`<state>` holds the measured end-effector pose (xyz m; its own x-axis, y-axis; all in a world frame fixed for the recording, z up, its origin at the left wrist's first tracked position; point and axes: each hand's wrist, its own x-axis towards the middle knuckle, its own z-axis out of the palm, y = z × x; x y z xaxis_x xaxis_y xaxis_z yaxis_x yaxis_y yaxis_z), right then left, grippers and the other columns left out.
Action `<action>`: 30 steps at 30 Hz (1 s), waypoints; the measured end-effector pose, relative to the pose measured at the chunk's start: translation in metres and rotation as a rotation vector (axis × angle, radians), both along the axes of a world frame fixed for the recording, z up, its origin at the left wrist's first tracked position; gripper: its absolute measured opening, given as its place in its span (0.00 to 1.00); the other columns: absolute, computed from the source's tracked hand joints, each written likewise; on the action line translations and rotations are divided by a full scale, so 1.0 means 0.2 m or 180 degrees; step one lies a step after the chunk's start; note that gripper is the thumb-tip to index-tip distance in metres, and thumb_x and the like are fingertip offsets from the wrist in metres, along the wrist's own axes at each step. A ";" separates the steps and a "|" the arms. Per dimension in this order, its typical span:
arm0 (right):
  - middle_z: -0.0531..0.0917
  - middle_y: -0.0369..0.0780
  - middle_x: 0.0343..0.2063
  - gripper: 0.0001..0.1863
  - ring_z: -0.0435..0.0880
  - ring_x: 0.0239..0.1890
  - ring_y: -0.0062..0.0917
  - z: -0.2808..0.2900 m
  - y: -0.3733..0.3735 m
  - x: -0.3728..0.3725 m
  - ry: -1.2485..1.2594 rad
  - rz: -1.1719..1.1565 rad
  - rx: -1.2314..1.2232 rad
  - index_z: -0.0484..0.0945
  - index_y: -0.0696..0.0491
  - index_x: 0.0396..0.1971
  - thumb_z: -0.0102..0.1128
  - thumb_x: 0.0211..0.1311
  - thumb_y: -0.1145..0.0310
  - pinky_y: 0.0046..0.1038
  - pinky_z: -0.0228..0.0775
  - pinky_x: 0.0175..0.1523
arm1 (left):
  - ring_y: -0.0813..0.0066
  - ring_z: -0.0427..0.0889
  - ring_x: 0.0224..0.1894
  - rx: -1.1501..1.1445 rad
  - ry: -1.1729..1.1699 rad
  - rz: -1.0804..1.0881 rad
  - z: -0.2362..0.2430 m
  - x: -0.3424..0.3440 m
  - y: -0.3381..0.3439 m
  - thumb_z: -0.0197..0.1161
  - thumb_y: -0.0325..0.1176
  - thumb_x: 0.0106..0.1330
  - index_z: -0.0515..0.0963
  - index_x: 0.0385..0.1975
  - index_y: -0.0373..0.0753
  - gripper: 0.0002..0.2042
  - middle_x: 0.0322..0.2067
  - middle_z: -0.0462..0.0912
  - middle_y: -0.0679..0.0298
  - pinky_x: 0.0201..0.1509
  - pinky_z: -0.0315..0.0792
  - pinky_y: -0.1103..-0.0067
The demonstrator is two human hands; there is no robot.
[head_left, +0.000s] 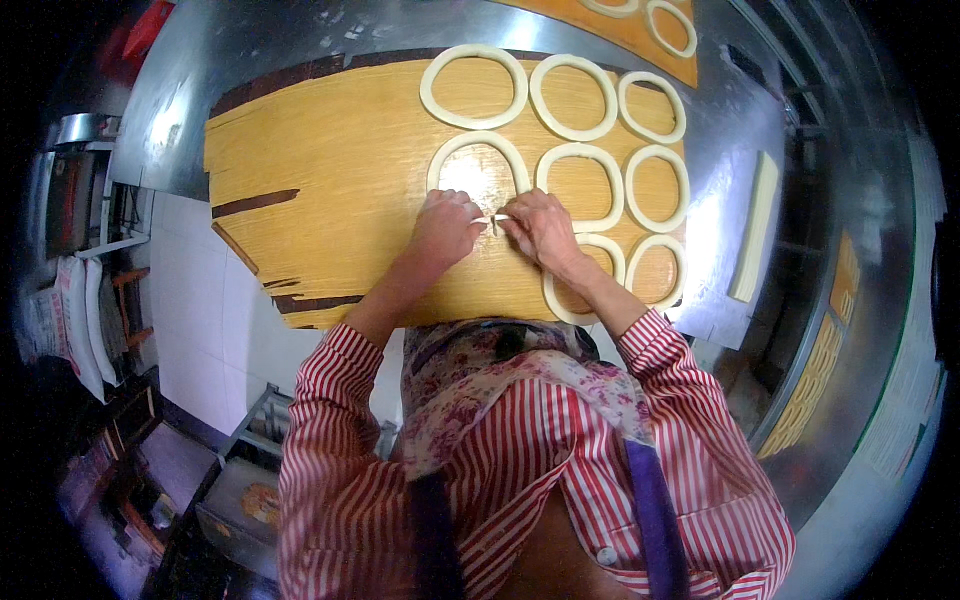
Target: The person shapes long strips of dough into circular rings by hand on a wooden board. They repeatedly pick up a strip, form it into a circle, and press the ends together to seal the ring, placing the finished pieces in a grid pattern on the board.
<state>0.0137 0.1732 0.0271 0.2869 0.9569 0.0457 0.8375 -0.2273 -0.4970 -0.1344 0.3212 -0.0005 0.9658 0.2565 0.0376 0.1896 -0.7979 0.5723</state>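
Your left hand (447,228) and right hand (541,230) each pinch one end of the dough (478,138) in a narrow grip. It arches away from you on the board (320,150), tips facing crosswise between them, neither hand clearly nearer.

Red-and-white striped sleeves (335,425); floral apron (440,415)
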 end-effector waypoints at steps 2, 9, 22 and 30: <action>0.85 0.39 0.35 0.08 0.81 0.41 0.36 0.00 0.00 0.00 0.0085 -0.0136 0.0075 0.86 0.52 0.35 0.67 0.57 0.67 0.37 0.71 0.47 | 0.61 0.79 0.45 -0.0204 -0.0209 0.0144 -0.03 0.00 0.01 0.65 0.36 0.62 0.85 0.33 0.39 0.08 0.35 0.83 0.60 0.54 0.67 0.66; 0.85 0.37 0.33 0.07 0.80 0.40 0.32 -0.02 0.03 -0.03 0.0122 -0.0348 0.0105 0.87 0.51 0.33 0.67 0.57 0.65 0.36 0.69 0.47 | 0.61 0.78 0.44 -0.0360 -0.0543 0.0359 -0.04 0.00 -0.01 0.66 0.34 0.61 0.84 0.33 0.38 0.07 0.35 0.83 0.61 0.54 0.67 0.66; 0.83 0.36 0.32 0.06 0.79 0.40 0.33 -0.07 0.04 -0.05 -0.0148 -0.0163 0.0164 0.87 0.50 0.32 0.66 0.54 0.67 0.36 0.68 0.47 | 0.61 0.78 0.44 -0.0069 -0.0990 0.0366 -0.10 0.00 -0.06 0.67 0.32 0.58 0.83 0.31 0.38 0.06 0.35 0.82 0.62 0.55 0.67 0.65; 0.84 0.36 0.35 0.10 0.79 0.42 0.32 -0.02 0.04 -0.04 -0.0163 0.0024 -0.0041 0.86 0.49 0.36 0.68 0.51 0.69 0.36 0.67 0.48 | 0.59 0.77 0.46 -0.0071 -0.0821 0.0320 -0.09 -0.01 -0.06 0.69 0.30 0.55 0.83 0.33 0.37 0.07 0.38 0.82 0.61 0.57 0.66 0.64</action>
